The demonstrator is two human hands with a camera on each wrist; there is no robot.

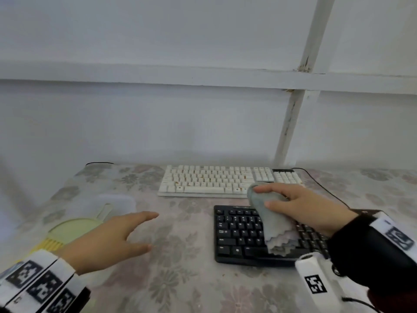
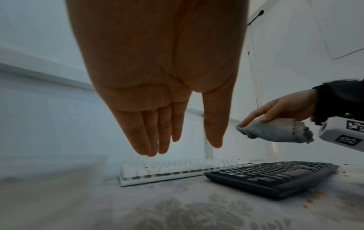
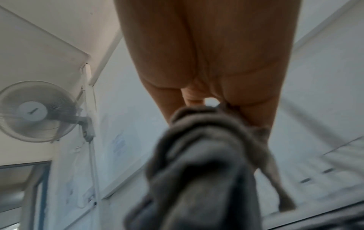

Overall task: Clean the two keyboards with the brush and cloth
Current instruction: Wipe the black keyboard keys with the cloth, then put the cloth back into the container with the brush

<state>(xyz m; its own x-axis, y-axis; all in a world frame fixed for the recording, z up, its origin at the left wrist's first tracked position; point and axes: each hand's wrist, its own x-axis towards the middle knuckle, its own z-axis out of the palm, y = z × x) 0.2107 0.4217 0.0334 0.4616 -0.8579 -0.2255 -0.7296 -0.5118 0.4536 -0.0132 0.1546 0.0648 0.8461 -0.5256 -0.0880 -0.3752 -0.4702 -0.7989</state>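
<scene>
Right hand (image 1: 309,208) grips cloth (image 1: 274,222), seemingly airborne.

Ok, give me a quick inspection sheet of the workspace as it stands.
Surface: floral tablecloth, orange crumbs beside the black keyboard.
Job's things: white keyboard behind the black one, orange specks on its keys; grey cloth in the air over the black keyboard; yellow-green brush lying far left.
Clutter: nothing seen.
Hands: right hand grips the cloth; left hand holds nothing, fingers straight.
Cables: black cable runs from the white keyboard.
Surroundings: white wall, wall fan.
</scene>
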